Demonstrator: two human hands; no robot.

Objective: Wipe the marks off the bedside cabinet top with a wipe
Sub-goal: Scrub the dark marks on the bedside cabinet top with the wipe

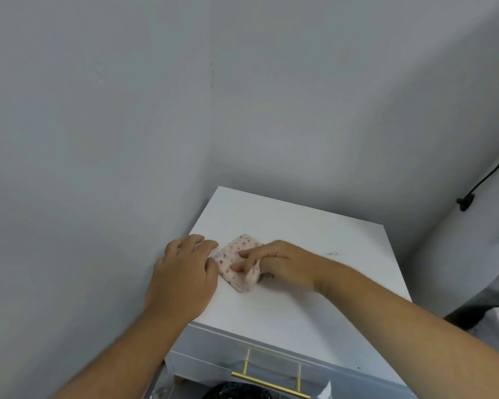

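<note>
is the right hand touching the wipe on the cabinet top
Touching. The head view shows the right hand with fingertips pressed onto the patterned wipe, one edge of it bunched under the fingers, on the white cabinet top.

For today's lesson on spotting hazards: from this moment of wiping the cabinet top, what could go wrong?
The dark mark lies right of the right hand, away from the wipe, so it may be missed. The wipe is bunched under the fingers, so little of it may meet the cabinet top. The left hand sits at the edge and could slip.
</note>
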